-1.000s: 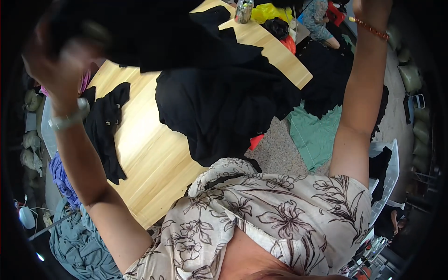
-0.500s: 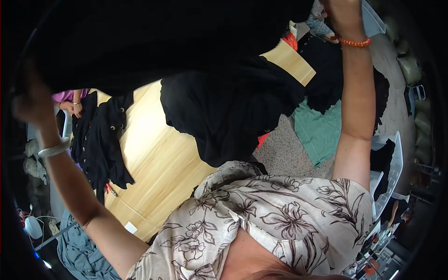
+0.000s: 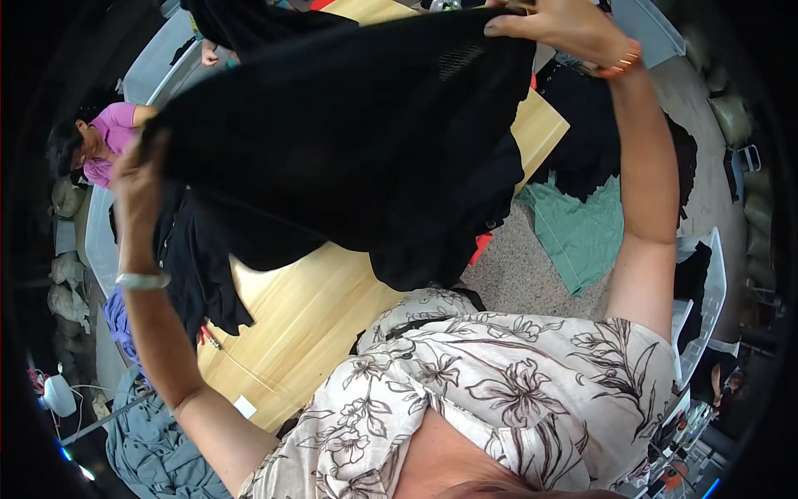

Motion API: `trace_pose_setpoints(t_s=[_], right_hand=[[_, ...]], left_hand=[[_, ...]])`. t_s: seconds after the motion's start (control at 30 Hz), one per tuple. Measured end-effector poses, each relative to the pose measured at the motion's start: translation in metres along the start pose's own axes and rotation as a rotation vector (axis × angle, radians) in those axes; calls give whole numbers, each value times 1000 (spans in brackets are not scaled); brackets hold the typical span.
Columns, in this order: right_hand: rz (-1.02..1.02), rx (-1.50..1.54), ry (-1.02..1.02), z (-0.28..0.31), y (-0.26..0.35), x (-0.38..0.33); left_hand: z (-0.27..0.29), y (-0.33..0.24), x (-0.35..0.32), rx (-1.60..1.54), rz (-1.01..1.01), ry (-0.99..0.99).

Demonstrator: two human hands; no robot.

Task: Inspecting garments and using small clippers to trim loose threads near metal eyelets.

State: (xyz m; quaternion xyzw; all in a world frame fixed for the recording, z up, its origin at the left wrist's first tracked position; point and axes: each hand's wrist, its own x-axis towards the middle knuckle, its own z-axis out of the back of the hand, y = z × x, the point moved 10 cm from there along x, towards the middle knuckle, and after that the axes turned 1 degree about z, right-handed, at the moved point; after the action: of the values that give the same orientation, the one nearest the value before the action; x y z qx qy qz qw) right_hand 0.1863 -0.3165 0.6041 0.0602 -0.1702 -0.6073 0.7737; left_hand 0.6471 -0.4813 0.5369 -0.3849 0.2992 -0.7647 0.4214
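Black cloth (image 3: pixel 349 133) up, spread between both hands

Right hand (image 3: pixel 569 29): gripping, thumb and fingers pinching the upper right corner. Left hand (image 3: pixel 140 170): blurred, but looks closed on the left end; exact finger placement can't be told.

Cloth is raised over the desk (image 3: pixel 291 291), top edge stretched hand to hand, right end higher in view. Lower edge hangs loose. More black fabric (image 3: pixel 432 258) sits beneath on the right; dark on dark, can't tell where one stops.

Around it: black garment (image 3: pixel 208 266) at the desk's left, small red-handled item (image 3: pixel 209 336) by its hem, white slip (image 3: pixel 243 407) near the front edge. Green cloth (image 3: pixel 578 229) is off the desk, to the right. Co-worker in a purple top (image 3: pixel 112 137) at far left.

Step in hand, my read: opening out or laying the piece. Next move calls for both grips firm, arms level, even lowering. Risk: a folded corner, or snagging the fabric below.
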Motion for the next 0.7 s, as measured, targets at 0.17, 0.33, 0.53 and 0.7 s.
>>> trace_pose_setpoints(t_s=[0.17, 0.33, 0.53, 0.7], right_hand=[[9, -336, -895, 52, 18, 1], [25, -303, -978, 49, -12, -58], [-453, -61, -95, -211, -140, -150], [-739, 91, -29, -267, -148, -219]], left_hand=[[-9, -14, -2, -10, -127, -170], [-76, -137, -80, 268, -663, -172], [-233, 45, -211, 241, -242, 243], [-275, 58, -253, 166, -66, 269]])
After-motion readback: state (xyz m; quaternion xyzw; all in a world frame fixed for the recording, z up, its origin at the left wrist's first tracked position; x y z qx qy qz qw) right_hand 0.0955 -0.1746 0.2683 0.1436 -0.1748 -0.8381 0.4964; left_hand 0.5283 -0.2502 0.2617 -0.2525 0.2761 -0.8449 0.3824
